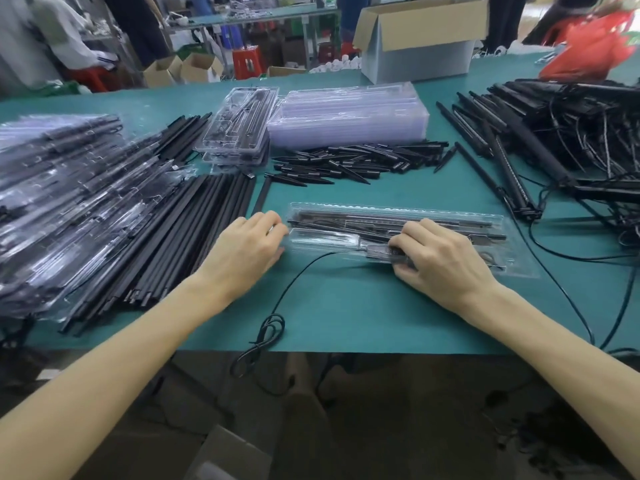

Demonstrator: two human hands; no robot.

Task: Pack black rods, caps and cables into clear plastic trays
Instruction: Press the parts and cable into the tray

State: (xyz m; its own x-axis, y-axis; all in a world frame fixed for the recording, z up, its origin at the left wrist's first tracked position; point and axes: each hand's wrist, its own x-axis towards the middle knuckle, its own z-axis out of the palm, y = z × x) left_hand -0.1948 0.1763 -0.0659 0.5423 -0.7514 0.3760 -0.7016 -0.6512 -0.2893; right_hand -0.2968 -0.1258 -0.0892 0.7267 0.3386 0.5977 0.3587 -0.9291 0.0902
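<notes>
Pinching the end of the cable [288, 289] with tightly curled fingers of the right hand [440, 258], down in the near pocket of the clear tray [381, 207]. Touching the tray's 9 o'clock end with bent fingertips of the left hand [249, 247]; gripping or only resting, cannot tell. Cable trailing toward 7 o'clock, coiled over the table [381, 317] edge. Around the tray: loose rods [207, 220] at 9 o'clock, caps [356, 161] at 12, empty trays [349, 116] beyond.
</notes>
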